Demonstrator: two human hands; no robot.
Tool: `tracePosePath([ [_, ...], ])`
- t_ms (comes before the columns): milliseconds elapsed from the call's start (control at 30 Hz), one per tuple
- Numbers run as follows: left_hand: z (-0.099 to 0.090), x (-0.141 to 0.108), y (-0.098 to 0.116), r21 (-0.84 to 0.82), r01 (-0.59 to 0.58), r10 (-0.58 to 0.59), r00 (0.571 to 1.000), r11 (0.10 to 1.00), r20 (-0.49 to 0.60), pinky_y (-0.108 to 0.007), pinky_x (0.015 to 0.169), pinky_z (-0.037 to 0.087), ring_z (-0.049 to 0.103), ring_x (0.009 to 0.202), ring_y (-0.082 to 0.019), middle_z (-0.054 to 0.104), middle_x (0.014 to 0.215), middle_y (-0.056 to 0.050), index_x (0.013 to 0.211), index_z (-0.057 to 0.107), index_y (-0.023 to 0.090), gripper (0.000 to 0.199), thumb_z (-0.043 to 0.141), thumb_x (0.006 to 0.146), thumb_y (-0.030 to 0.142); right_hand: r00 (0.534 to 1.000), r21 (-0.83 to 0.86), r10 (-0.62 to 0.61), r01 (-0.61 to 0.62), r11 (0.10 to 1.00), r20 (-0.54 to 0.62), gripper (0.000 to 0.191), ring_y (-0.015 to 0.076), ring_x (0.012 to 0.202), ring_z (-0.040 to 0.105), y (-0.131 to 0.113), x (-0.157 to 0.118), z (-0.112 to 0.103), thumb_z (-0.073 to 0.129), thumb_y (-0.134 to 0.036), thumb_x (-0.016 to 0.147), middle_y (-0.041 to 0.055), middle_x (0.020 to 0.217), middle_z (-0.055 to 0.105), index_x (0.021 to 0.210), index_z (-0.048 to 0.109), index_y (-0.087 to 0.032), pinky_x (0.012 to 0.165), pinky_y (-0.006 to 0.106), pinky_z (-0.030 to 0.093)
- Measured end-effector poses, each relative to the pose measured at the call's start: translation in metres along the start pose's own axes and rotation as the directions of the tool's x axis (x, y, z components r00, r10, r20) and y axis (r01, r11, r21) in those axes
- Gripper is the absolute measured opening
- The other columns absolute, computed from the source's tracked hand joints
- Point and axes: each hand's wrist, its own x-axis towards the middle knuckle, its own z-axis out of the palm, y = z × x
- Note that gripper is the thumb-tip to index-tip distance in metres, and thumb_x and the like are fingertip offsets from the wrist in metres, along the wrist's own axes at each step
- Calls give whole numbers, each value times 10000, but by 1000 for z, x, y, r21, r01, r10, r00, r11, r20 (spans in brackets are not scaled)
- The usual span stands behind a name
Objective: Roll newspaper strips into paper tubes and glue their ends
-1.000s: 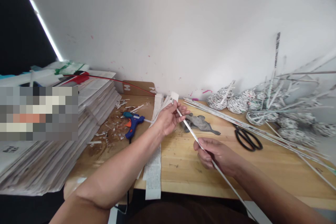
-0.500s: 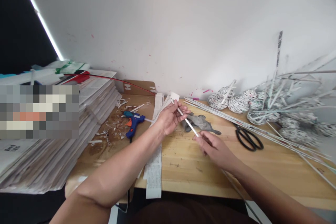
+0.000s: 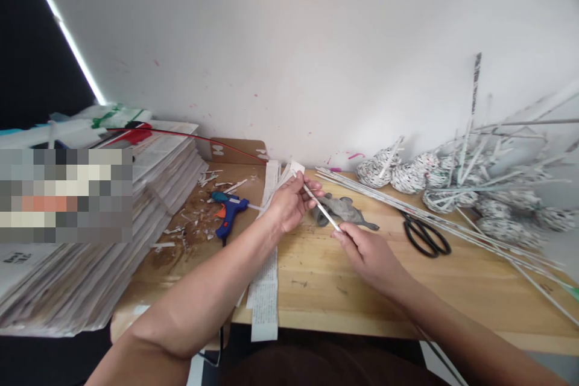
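A thin white paper roll (image 3: 322, 210) slants between my two hands above the wooden table. My left hand (image 3: 293, 202) pinches its upper end, where a wider flap of paper (image 3: 296, 166) sticks out past the fingertips. The lower part of the roll is gripped by my right hand (image 3: 359, 244), thumb and fingers closed round it. Beneath the roll lies a grey glove or cloth (image 3: 344, 210). Printed paper strips (image 3: 265, 298) run under my left wrist to the table's front edge.
A blue glue gun (image 3: 231, 216) lies among paper scraps on the left, beside a tall paper stack (image 3: 167, 193). Black scissors (image 3: 425, 235), long paper sticks (image 3: 389, 199) and woven paper pieces (image 3: 380, 167) are on the right. A wall (image 3: 280, 60) stands behind the table.
The paper flap at my left fingertips has turned and shows smaller. My right hand has rolled slightly, its fingers tucked further under. The whole view has shifted a little.
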Motion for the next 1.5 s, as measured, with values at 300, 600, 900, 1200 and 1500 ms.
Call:
tracePosePath([
  [300,1,-1,0,-8,18,-18,1000,1000,3,-163,408,410,653,585,-128,625,689,-36,795,504,157,253,392,971,300,1000,83,23,-25,996,17,327,126,563,429,-1,0,-1,526,-526,881,-20,620,474,822,548,-205,550,261,335],
  [600,1,-1,0,3,14,-14,1000,1000,22,-165,397,378,641,586,-129,621,688,-33,792,490,164,263,368,977,305,988,249,78,-110,962,135,336,117,516,398,0,3,3,476,-536,902,-45,572,408,825,501,-210,520,257,326],
  [900,1,-2,2,-35,20,-18,998,999,61,-163,386,364,649,600,-136,622,694,-39,786,491,159,268,364,978,294,897,485,64,-295,823,437,377,113,406,333,-7,8,2,353,-560,934,-89,460,263,866,492,-217,443,247,282],
  [1200,0,-2,-1,-38,-22,25,995,999,92,-169,419,398,650,626,-140,635,710,-50,793,516,150,239,442,956,309,954,463,73,-208,862,292,376,109,414,307,-6,14,1,397,-564,923,-88,461,251,785,469,-222,458,252,291],
  [1500,3,-5,0,-23,-37,40,991,999,128,-165,436,395,641,629,-140,634,711,-54,795,517,154,215,478,941,308,993,344,2,-43,938,119,344,89,478,381,-14,23,-1,521,-531,893,-53,541,430,835,548,-193,483,227,313],
])
